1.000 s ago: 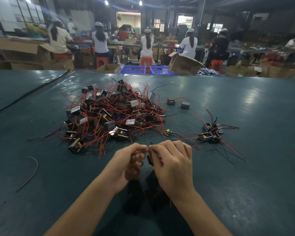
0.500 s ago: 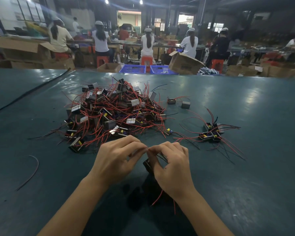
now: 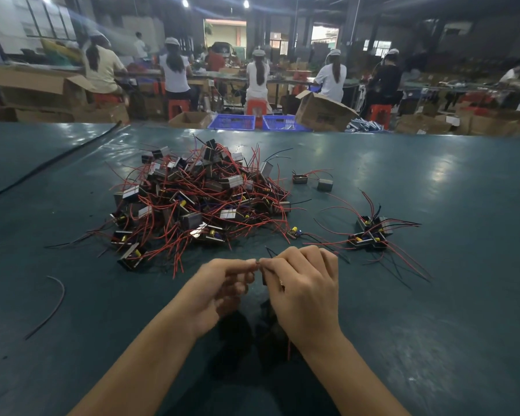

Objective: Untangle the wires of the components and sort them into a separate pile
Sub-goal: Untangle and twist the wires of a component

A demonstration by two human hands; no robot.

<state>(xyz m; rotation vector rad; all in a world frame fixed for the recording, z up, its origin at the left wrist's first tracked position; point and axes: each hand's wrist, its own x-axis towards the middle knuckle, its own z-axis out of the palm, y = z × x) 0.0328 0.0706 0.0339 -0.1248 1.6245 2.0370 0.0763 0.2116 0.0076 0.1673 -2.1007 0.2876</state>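
Note:
A big tangled heap of small block components with red and black wires point(image 3: 198, 202) lies on the dark green table point(image 3: 433, 295). A small separate pile of components point(image 3: 371, 232) sits to the right. My left hand point(image 3: 219, 289) and my right hand point(image 3: 303, 286) meet fingertip to fingertip in front of the heap, both pinching the wires of one component point(image 3: 266, 280) that hangs mostly hidden between them. A red wire dangles below my right wrist.
Two loose components point(image 3: 312, 181) lie behind the heap's right side, and one small part point(image 3: 293, 231) lies in front of it. A stray wire point(image 3: 51, 304) lies at the left. Boxes, blue crates and seated workers are beyond the table's far edge.
My left hand has turned, its fingers curling more under. The pinched component stays between the hands; the piles have not moved.

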